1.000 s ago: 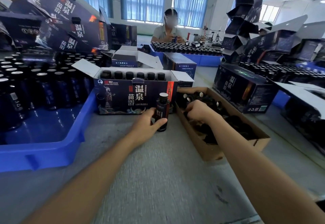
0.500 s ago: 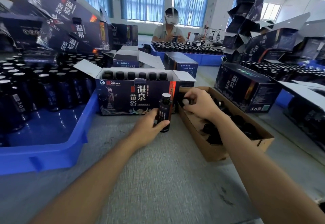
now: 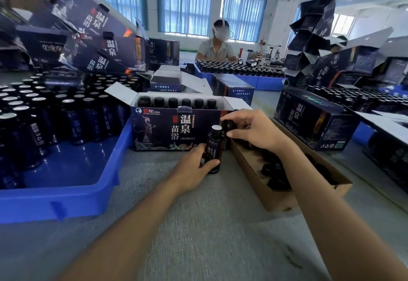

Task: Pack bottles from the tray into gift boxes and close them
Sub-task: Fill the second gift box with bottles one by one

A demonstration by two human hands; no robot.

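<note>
The left hand (image 3: 194,166) stands a dark bottle (image 3: 213,148) upright on the grey tabletop (image 3: 198,225), its grip wrapped around the lower body with the thumb across the front. The bottle's top shows a pale, uncapped rim. It sits just in front of the open gift box (image 3: 176,130), at the box's right front corner.

The right hand (image 3: 254,130) holds a black cap (image 3: 228,125) in a narrow pinch of thumb and fingertips, just at 1 o'clock from the bottle's mouth and close to it, not yet on it.

Inside the gift box a back row of six capped bottles (image 3: 178,102) shows above the printed front panel, with the flaps spread open.

At 3 o'clock from the held bottle lies a shallow brown cardboard tray (image 3: 276,199) with more loose black caps (image 3: 273,181) in it. At 9 o'clock a blue plastic tray (image 3: 77,194) carries many upright bottles (image 3: 33,113), its near part bare.

Further dark boxes (image 3: 313,121) are stacked around the tabletop. At 12 o'clock, well away, another person (image 3: 215,49) sits behind a second tray of bottles.
</note>
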